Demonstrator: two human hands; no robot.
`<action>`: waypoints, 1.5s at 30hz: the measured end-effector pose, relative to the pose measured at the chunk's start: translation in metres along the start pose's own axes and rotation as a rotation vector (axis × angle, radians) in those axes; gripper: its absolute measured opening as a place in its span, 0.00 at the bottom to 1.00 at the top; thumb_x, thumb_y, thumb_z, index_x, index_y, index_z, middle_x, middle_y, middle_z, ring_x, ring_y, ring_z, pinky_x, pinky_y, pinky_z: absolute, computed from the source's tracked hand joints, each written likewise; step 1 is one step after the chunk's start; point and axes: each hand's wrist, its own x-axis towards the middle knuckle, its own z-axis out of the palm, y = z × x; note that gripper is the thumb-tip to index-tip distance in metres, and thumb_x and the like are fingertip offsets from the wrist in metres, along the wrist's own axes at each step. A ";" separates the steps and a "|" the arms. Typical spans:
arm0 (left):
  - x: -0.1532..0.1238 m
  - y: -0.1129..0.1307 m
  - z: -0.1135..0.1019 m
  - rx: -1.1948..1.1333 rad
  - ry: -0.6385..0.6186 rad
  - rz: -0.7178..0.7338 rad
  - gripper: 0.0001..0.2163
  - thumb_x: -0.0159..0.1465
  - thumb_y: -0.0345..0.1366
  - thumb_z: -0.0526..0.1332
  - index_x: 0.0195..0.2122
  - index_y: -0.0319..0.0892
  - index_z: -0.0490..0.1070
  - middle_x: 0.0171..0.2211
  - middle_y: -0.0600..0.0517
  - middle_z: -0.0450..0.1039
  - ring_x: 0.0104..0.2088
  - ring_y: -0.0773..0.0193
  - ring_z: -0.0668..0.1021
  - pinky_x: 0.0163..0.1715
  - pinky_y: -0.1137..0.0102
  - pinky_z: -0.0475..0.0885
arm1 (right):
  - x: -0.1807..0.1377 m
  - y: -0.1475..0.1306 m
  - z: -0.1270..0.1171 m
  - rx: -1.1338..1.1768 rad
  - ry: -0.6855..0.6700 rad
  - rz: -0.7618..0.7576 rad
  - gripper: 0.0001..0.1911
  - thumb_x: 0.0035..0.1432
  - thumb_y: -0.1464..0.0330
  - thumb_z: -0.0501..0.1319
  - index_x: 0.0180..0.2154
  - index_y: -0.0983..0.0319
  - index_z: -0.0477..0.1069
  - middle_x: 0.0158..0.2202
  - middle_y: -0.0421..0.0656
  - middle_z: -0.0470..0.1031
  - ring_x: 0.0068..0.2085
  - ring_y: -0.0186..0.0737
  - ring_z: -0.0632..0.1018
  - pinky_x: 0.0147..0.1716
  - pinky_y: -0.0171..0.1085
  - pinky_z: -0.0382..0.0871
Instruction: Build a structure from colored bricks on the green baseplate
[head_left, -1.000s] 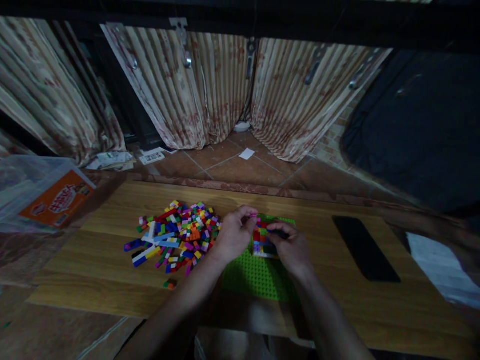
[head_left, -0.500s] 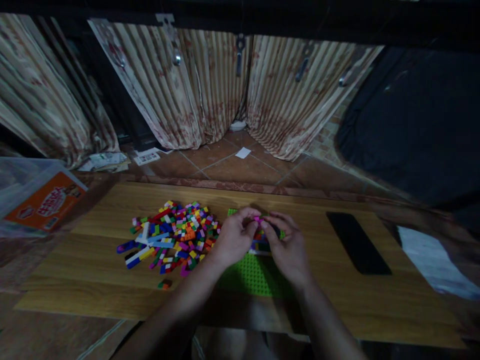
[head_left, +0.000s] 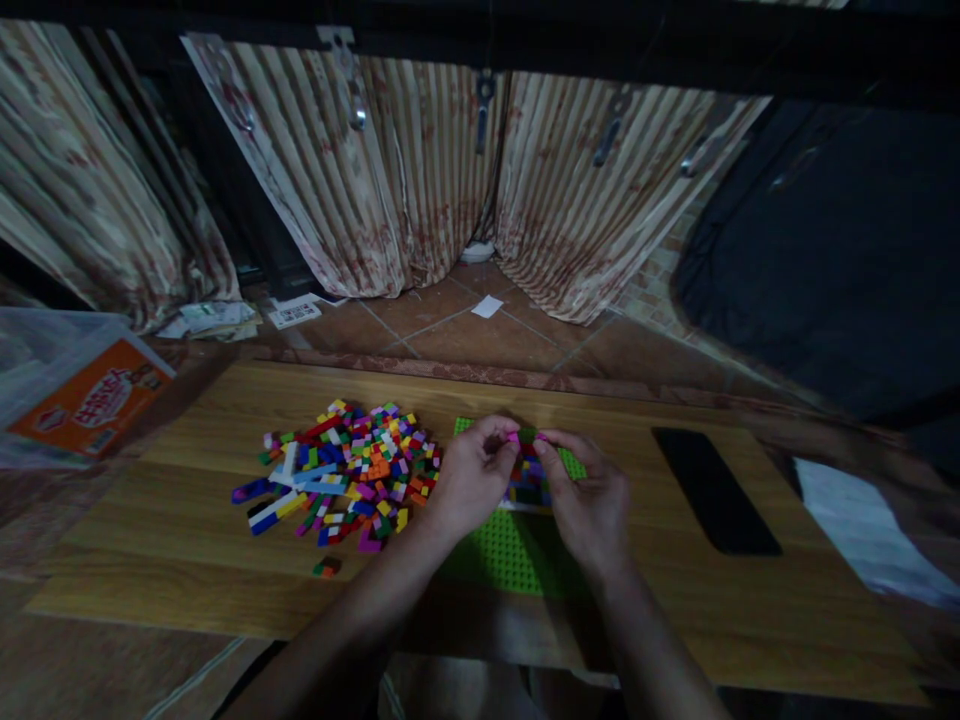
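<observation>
Both my hands work over the green studded baseplate. My left hand pinches a small pink toy brick between thumb and forefinger. A second small pink brick sits at the fingertips of my right hand, whose thumb and forefinger are closed on it. A narrow gap lies between the two bricks. Below the fingers, a built patch of coloured bricks, mostly blue with a pale front row, stands on the plate. My hands partly cover it.
A heap of loose coloured bricks lies left of the plate, with a small green and orange piece in front. A black phone-like slab rests on the wooden table at right. A clear plastic tub stands far left.
My fingertips were together at one pink spot. Now they have moved slightly apart, my right hand shifting right, and a pink brick shows in each.
</observation>
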 end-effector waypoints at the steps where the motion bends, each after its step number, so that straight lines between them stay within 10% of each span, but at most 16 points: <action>1: 0.001 0.001 -0.001 0.009 0.011 -0.001 0.07 0.62 0.32 0.58 0.40 0.41 0.71 0.33 0.52 0.75 0.33 0.67 0.76 0.35 0.73 0.72 | 0.000 0.000 0.000 0.014 0.003 0.024 0.10 0.58 0.60 0.61 0.36 0.58 0.77 0.37 0.43 0.79 0.40 0.42 0.78 0.41 0.41 0.72; 22: 0.003 0.016 -0.013 -0.148 -0.209 -0.236 0.04 0.56 0.33 0.63 0.32 0.39 0.75 0.25 0.55 0.73 0.26 0.70 0.73 0.30 0.74 0.67 | 0.000 -0.001 -0.003 -0.110 -0.180 -0.044 0.03 0.55 0.65 0.61 0.33 0.57 0.72 0.31 0.40 0.76 0.33 0.38 0.77 0.36 0.37 0.71; 36: 0.004 0.009 -0.012 -0.104 -0.195 -0.092 0.03 0.57 0.31 0.61 0.30 0.38 0.74 0.26 0.55 0.73 0.28 0.70 0.73 0.31 0.75 0.68 | 0.003 0.008 -0.004 0.263 -0.258 0.229 0.11 0.53 0.60 0.65 0.36 0.59 0.78 0.35 0.42 0.81 0.36 0.41 0.80 0.38 0.40 0.74; 45: 0.014 0.004 -0.038 0.168 -0.105 -0.069 0.05 0.57 0.31 0.61 0.31 0.40 0.76 0.27 0.54 0.75 0.28 0.68 0.73 0.31 0.74 0.68 | 0.012 0.028 -0.022 0.034 -0.197 0.072 0.10 0.52 0.58 0.65 0.33 0.57 0.79 0.38 0.43 0.77 0.40 0.42 0.77 0.43 0.43 0.71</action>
